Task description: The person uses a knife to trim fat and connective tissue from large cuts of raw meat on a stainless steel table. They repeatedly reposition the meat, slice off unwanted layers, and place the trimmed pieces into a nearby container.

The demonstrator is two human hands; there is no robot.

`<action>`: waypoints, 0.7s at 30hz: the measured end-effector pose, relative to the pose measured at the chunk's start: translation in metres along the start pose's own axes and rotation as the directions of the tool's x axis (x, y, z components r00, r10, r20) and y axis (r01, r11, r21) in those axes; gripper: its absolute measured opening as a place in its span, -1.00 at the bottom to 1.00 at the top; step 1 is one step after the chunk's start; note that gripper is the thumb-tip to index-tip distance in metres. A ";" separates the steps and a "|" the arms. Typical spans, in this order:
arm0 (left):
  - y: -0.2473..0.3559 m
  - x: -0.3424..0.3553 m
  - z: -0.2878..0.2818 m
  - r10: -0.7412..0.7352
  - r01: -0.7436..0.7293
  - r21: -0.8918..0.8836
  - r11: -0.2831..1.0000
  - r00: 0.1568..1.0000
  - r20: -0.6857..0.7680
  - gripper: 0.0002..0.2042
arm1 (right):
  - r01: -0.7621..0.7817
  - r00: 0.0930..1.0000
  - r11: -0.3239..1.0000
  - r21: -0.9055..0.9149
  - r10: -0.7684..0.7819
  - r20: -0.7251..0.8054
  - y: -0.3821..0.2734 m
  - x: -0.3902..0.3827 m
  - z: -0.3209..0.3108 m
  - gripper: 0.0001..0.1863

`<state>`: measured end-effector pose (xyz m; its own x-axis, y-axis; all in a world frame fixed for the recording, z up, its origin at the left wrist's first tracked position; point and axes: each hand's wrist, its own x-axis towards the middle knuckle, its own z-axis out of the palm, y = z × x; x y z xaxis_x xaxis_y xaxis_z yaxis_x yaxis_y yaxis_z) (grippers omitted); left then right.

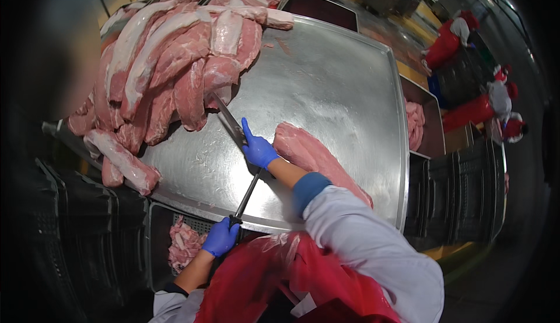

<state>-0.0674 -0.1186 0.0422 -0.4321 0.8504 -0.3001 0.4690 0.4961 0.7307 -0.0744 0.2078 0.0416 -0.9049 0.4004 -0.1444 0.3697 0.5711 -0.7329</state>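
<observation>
My left hand (219, 236), in a blue glove, grips the black handle of a long honing steel (249, 191) at the table's near edge. My right hand (256, 148), also gloved in blue, is closed on a knife (228, 117) whose blade points up-left toward the pile. The steel reaches up beneath that hand; whether it touches the blade I cannot tell. A long pink slab of meat (312, 159) lies right of my right hand on the steel table (344, 72). A large heap of meat slabs (157, 66) covers the table's upper left.
A tub with trimmings (186, 241) sits below the near edge, with black crates (87, 229) at the left and more crates (455, 189) at the right. A bin of meat (415, 124) adjoins the table. Co-workers in red aprons (469, 110) stand at the upper right.
</observation>
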 end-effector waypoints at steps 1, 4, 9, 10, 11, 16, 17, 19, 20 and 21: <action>0.005 -0.003 -0.005 -0.110 0.127 -0.195 0.973 0.990 0.093 -0.72 | 0.082 0.996 0.986 0.143 -0.077 -0.035 -0.015 -0.017 -0.005 -0.12; 0.042 -0.006 -0.009 -0.198 0.378 -0.654 0.655 0.922 0.334 -0.76 | 0.278 0.957 0.905 0.323 -0.233 -0.172 -0.026 -0.094 -0.011 -0.19; 0.109 -0.010 -0.003 0.017 0.403 -0.906 0.129 0.913 0.408 -0.77 | 0.365 0.915 0.915 -0.171 -0.319 0.249 -0.092 -0.208 -0.073 -0.23; 0.124 -0.011 -0.001 0.073 0.410 -0.909 0.069 0.907 0.414 -0.76 | 0.435 0.886 0.857 -0.276 -0.352 0.303 -0.089 -0.222 -0.085 -0.25; 0.137 -0.018 -0.004 0.131 0.412 -0.911 0.003 0.903 0.409 -0.77 | 0.417 0.908 0.852 -0.317 -0.407 0.100 -0.025 -0.232 -0.091 -0.29; 0.156 -0.028 -0.030 0.168 -0.171 -0.474 0.864 0.985 -0.050 -0.80 | -0.588 0.772 0.731 -0.346 0.380 -0.509 0.170 -0.399 -0.233 -0.48; 0.159 -0.019 -0.029 0.268 -0.294 -0.198 0.935 0.952 -0.146 -0.81 | -0.358 0.786 0.864 -0.353 0.075 -0.614 0.170 -0.411 -0.234 -0.53; 0.196 -0.007 -0.021 0.433 -0.409 0.155 0.899 0.882 -0.186 -0.81 | -0.034 0.709 0.966 -0.258 -0.158 -0.687 0.138 -0.410 -0.229 -0.67; 0.223 -0.003 -0.018 0.510 -0.435 0.336 0.835 0.842 -0.177 -0.81 | 0.036 0.729 0.995 -0.098 -0.093 -0.679 0.092 -0.397 -0.227 -0.76; 0.246 -0.004 -0.010 0.473 -0.391 0.428 0.815 0.875 -0.102 -0.80 | 0.118 0.685 0.983 -0.139 -0.182 -0.706 0.052 -0.380 -0.225 -0.90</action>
<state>0.0419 -0.0012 0.2291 -0.2348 0.9610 0.1462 0.8806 0.1467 0.4505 0.3364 0.2468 0.2079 -0.5378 0.6761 0.5036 0.2857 0.7082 -0.6456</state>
